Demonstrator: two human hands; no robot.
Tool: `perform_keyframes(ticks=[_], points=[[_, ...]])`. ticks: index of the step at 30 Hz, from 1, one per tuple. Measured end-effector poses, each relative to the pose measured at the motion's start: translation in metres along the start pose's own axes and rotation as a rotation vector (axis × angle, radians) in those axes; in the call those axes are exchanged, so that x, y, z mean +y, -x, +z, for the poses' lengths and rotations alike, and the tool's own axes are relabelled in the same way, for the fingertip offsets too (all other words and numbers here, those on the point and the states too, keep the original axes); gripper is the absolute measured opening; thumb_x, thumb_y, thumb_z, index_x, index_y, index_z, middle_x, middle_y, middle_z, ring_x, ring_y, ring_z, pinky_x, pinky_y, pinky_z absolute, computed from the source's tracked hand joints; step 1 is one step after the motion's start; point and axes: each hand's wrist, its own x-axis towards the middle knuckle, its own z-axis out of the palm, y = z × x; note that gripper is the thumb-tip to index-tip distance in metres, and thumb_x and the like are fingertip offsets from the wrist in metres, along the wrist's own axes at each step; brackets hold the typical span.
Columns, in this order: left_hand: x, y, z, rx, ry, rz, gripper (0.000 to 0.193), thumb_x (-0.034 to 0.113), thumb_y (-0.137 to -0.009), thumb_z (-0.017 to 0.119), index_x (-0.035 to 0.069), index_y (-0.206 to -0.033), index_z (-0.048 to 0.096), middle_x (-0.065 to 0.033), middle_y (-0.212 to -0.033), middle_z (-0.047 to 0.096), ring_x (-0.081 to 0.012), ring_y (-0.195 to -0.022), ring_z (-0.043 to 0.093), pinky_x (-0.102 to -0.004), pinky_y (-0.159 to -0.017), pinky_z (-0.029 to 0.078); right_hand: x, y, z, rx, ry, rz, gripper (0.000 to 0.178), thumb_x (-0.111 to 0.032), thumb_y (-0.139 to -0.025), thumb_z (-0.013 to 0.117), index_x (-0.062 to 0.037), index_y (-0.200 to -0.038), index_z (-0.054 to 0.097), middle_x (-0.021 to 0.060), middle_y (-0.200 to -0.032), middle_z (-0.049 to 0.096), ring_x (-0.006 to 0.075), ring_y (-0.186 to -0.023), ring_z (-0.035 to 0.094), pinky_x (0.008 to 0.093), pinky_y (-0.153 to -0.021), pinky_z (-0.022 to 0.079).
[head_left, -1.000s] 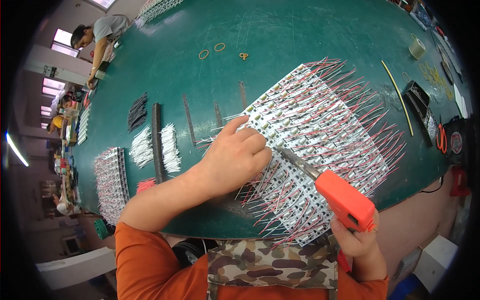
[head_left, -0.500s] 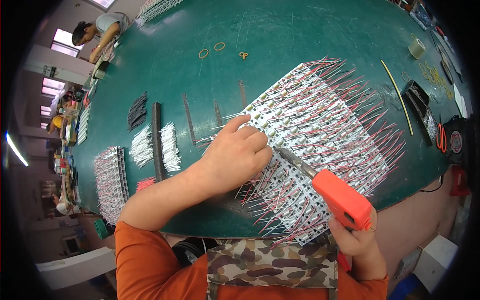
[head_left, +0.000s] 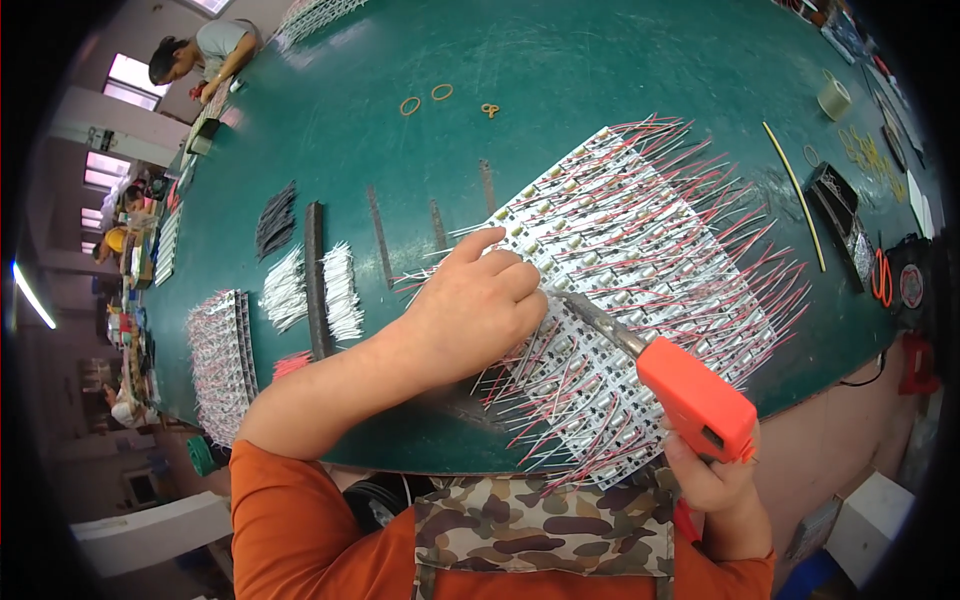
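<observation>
My right hand (head_left: 715, 480) grips a red soldering gun (head_left: 697, 398) by its handle. The gun's metal tip points up and left, close to the fingers of my left hand (head_left: 485, 305). That hand rests over the left part of a large white panel of circuit boards (head_left: 640, 235), its fingers curled and pinched, their tips hidden from view. Whatever they hold, if anything, cannot be made out. Rows of small components cover the panel, and many thin red and white wires (head_left: 775, 310) stick out from it toward the right and the near side.
Left of the panel lie white wire bundles (head_left: 343, 292), black wires (head_left: 276, 222) and a dark bar (head_left: 316, 280). Another wired board stack (head_left: 220, 360) stands farther left. Rubber bands (head_left: 410, 105) lie at the back, a yellow stick (head_left: 795, 195) and orange-handled scissors (head_left: 882, 277) to the right. A co-worker (head_left: 205, 60) sits far left.
The soldering gun and my right hand have shifted slightly to the right. My left hand stays in nearly the same place over the panel.
</observation>
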Motion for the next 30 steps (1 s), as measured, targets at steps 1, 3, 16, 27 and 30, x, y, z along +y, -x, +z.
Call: perform_keyframes(ticks=[1, 3, 16, 27, 30], points=[[0.0, 0.0, 0.0, -0.006, -0.006, 0.002, 0.014, 0.014, -0.078, 0.062, 0.009, -0.09, 0.066, -0.0041, -0.08, 0.057, -0.0239, -0.087, 0.064, -0.0501, -0.104, 0.046, 0.0, 0.0, -0.001, -0.002, 0.0, 0.0, 0.048, -0.001, -0.079, 0.074, 0.0068, -0.125, 0.06, 0.0188, -0.112, 0.068, 0.0236, -0.081, 0.069, 0.033, -0.076, 0.055], [0.0, 0.001, 0.0, 0.001, -0.004, 0.003, 0.013, 0.014, -0.078, 0.062, 0.009, -0.089, 0.066, -0.004, -0.08, 0.057, -0.0238, -0.087, 0.063, -0.0501, -0.104, 0.047, 0.002, 0.001, -0.004, -0.022, 0.066, -0.018, 0.048, -0.002, -0.08, 0.074, 0.0064, -0.125, 0.06, 0.0164, -0.106, 0.069, 0.0204, -0.075, 0.066, 0.0314, -0.071, 0.053], [0.005, 0.0, 0.0, 0.004, -0.037, -0.009, 0.012, 0.013, -0.078, 0.062, 0.009, -0.089, 0.066, -0.0042, -0.083, 0.058, -0.0241, -0.089, 0.063, -0.0496, -0.104, 0.046, 0.002, 0.006, -0.001, 0.064, 0.045, -0.027, 0.041, -0.001, -0.079, 0.073, 0.0043, -0.118, 0.063, 0.0093, -0.092, 0.066, 0.0181, -0.067, 0.059, 0.0312, -0.064, 0.049], [0.01, 0.003, 0.002, 0.082, 0.037, -0.025, 0.018, 0.012, -0.076, 0.066, 0.01, -0.093, 0.069, -0.0032, -0.084, 0.059, -0.0235, -0.088, 0.064, -0.0487, -0.101, 0.048, 0.002, 0.021, -0.009, 0.075, 0.026, 0.002, 0.037, 0.001, -0.077, 0.073, 0.0029, -0.113, 0.064, 0.0102, -0.092, 0.066, 0.0183, -0.069, 0.061, 0.03, -0.064, 0.05], [0.013, 0.003, 0.004, 0.08, 0.029, 0.0, 0.014, 0.014, -0.076, 0.065, 0.01, -0.09, 0.067, -0.0031, -0.083, 0.06, -0.0229, -0.087, 0.064, -0.0488, -0.101, 0.048, 0.003, 0.029, -0.005, 0.116, -0.098, 0.102, 0.041, 0.0, -0.078, 0.074, 0.0045, -0.117, 0.062, 0.0108, -0.093, 0.067, 0.0184, -0.07, 0.063, 0.0303, -0.066, 0.051]])
